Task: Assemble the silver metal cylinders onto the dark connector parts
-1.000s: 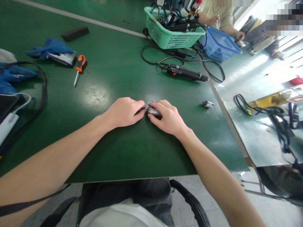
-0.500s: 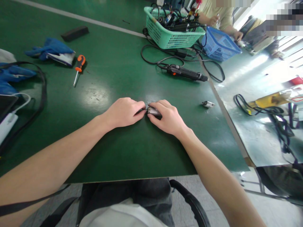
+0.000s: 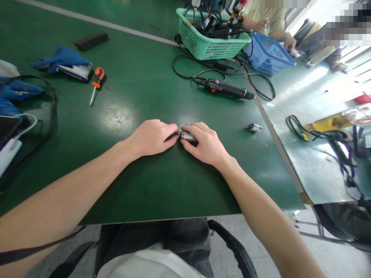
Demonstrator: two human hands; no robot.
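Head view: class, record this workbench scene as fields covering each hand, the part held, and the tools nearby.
Left hand: fingers pinch the left end of the small silver metal cylinder
Right hand: closed over the same cylinder, low on the green table mat
Right of hands: second small silver metal part, lying apart
Behind hands: black corded electric screwdriver; green plastic basket holding cables
Far left: orange-handled screwdriver

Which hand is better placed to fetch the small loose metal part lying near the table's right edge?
Probably the right hand: the loose part lies on its side, with only bare table between. The left hand would have to cross over the metal cylinder that both hands hold.
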